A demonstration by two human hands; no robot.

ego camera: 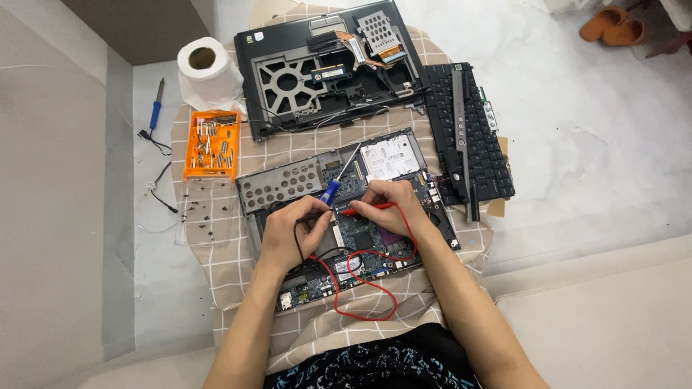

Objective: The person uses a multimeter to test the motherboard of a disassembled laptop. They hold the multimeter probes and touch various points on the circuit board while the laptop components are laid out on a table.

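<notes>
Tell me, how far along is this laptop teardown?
Done: the keyboard and the black top cover lie detached above, and screws sit in the orange tray. In hand: the left hand holds a black probe and the right hand a red probe on the exposed circuit board, a blue screwdriver lying between them. Left: everything is still apart, so reassembly looks untouched.

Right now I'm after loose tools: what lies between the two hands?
In the head view, a blue-handled screwdriver lies on the circuit board between left hand and right hand.
</notes>
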